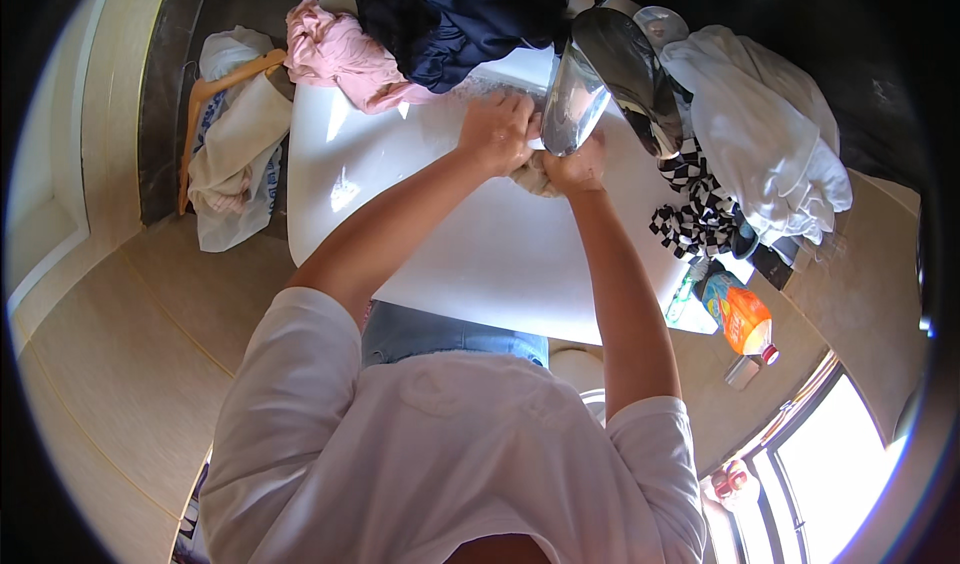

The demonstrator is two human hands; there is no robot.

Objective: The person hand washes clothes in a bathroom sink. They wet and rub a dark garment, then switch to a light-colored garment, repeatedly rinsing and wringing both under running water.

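nearest the viewer, a white t-shirt [440, 464] and two bare forearms reach up over a white bench [480, 264]. left hand [497, 129]: fingers curled together, pressing down on a small beige cloth [535, 176] bunched on the bench top. right hand [578, 167]: fingers closed around the same cloth, just under a shiny metal spout [580, 94] that stands directly beyond both hands. the cloth is judged mid-wash or mid-wring, not finished. right of the fingers: a black-and-white checked cloth [695, 209], a white garment [770, 149] and an orange bottle [745, 319], all apart from the hands. beyond the fingers: a dark navy heap [450, 9] and a pink garment [340, 54], seemingly still waiting. far left, off the bench: white clothes on a wooden hanger [230, 79].
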